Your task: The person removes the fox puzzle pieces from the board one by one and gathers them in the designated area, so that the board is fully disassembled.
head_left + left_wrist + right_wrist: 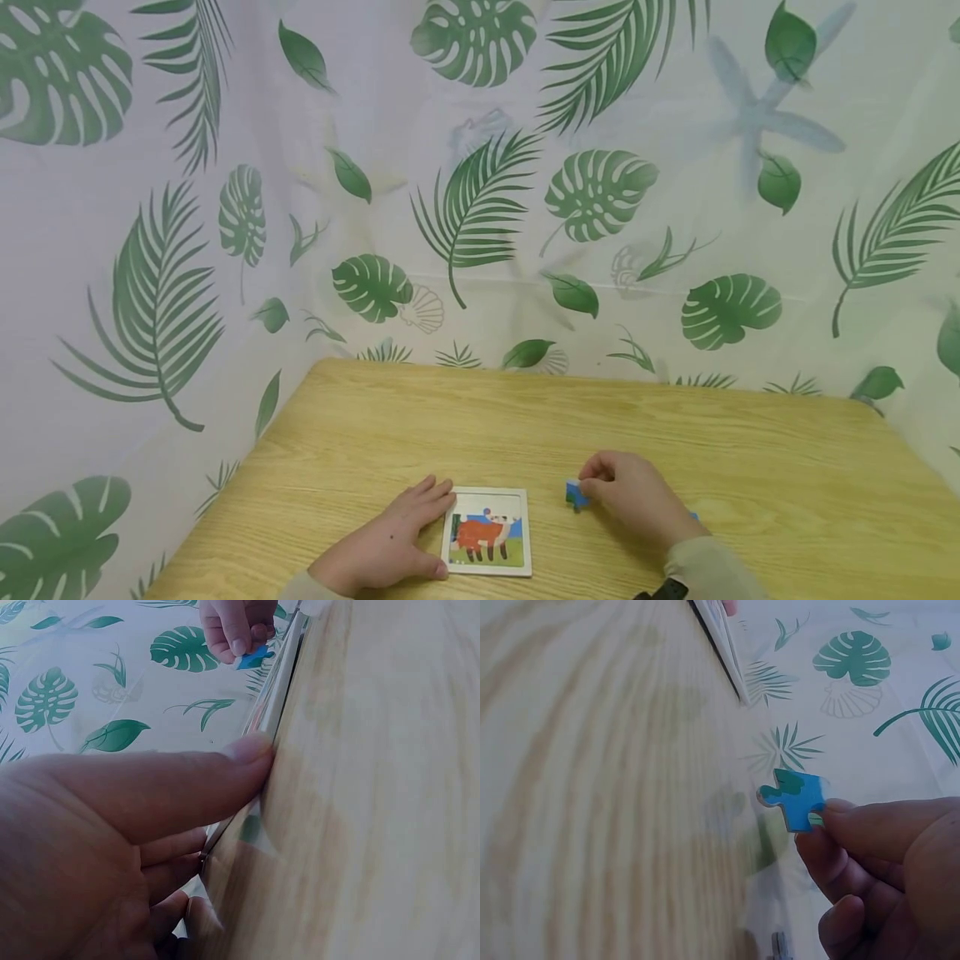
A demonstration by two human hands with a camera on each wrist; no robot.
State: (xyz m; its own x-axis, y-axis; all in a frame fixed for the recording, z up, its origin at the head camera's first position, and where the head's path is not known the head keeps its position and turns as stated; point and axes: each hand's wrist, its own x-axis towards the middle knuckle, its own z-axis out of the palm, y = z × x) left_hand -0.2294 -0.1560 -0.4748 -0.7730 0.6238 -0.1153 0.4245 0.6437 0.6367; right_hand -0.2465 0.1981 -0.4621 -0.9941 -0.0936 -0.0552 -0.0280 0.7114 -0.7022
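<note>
A square white-framed jigsaw puzzle (489,571) lies on the table, its picture showing a red-brown animal on grass against blue. My left hand (401,533) rests along its left side, thumb at the lower corner and fingertips at the upper one. In the left wrist view the thumb (202,776) touches the frame's edge. To the right of the puzzle, my right hand (633,496) pinches a blue and green jigsaw piece (801,801) between thumb and fingers. The piece is tilted, with one rounded tab pointing away from the fingers.
Another blue piece (694,517) shows partly behind my right wrist. The wooden table (420,417) meets a white leaf-print curtain (495,325) at its back and left sides. A dark wristband (663,590) sits at my right sleeve.
</note>
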